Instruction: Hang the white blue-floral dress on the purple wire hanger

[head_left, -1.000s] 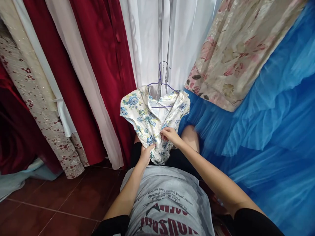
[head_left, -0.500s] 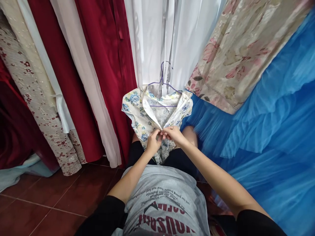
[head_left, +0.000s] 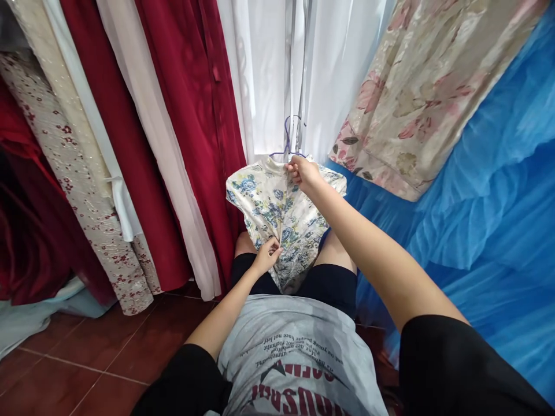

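Note:
A white floral dress (head_left: 260, 193) with blue flowers and cap sleeves hangs on a purple hanger (head_left: 287, 136) between my knees; its lower end is out of sight. My right hand (head_left: 302, 172) is closed in a pinch at the top of the dress's front, by the collar. What looks like a zipper pull is hidden in those fingers. Lower down, my left hand (head_left: 267, 257) pinches the cloth at the front seam. The front lies closed between the two hands.
Dark red cloth (head_left: 195, 144) and pale pink cloth (head_left: 160, 144) hang at the left, with white cloth (head_left: 264, 75) behind the hanger. Right of the dress are a pink-flowered garment (head_left: 407, 115) and spreading blue tulle (head_left: 477, 242). Red floor tiles (head_left: 117, 346) show lower left.
My right hand has moved up from the middle of the front to the collar, and the open V-shaped neckline has closed. My left hand has moved slightly down, still pinching the cloth.

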A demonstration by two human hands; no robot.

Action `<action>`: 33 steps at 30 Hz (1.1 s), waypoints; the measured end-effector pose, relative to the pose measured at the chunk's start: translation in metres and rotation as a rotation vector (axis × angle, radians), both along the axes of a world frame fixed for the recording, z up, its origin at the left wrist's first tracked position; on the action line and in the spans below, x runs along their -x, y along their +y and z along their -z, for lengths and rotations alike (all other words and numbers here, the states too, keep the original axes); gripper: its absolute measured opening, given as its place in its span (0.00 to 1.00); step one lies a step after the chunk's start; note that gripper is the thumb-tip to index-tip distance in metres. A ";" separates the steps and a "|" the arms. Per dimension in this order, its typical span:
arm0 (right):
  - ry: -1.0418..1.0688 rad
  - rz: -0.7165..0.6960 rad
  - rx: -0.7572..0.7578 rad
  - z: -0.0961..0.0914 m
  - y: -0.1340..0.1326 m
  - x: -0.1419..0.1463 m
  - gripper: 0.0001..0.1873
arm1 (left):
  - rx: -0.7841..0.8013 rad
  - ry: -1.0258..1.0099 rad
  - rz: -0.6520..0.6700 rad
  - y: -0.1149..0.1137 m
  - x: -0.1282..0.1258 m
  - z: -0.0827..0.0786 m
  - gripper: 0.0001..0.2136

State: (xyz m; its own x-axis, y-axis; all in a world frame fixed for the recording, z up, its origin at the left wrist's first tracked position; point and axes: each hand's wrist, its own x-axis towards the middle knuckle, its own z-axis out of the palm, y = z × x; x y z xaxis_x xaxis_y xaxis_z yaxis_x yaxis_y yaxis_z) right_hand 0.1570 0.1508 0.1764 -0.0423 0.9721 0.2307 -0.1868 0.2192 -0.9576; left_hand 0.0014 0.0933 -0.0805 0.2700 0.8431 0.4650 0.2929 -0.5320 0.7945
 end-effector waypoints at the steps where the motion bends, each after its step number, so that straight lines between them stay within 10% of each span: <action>1: 0.023 0.038 -0.007 -0.001 -0.005 -0.001 0.09 | 0.008 0.010 0.022 0.001 0.003 -0.006 0.11; 4: -0.007 0.084 -0.053 0.003 -0.024 -0.005 0.06 | -0.062 0.003 0.030 0.005 0.012 -0.053 0.10; 10: -0.135 0.045 -0.165 0.005 -0.043 -0.015 0.08 | -0.540 0.048 -0.137 0.021 0.008 -0.207 0.15; 13: -0.211 0.052 -0.235 0.011 -0.040 -0.017 0.10 | -0.673 0.219 -0.170 0.030 -0.004 -0.251 0.07; 18: -0.314 0.221 -0.399 0.037 -0.028 -0.014 0.14 | -0.749 0.258 -0.274 0.033 -0.017 -0.250 0.06; 25: -0.390 0.083 -0.199 0.069 -0.014 -0.013 0.10 | -0.746 -0.021 -0.253 0.037 -0.011 -0.240 0.10; 33: -0.502 0.075 -0.225 0.104 -0.028 -0.030 0.13 | -0.443 -0.432 -0.529 0.081 0.083 -0.246 0.09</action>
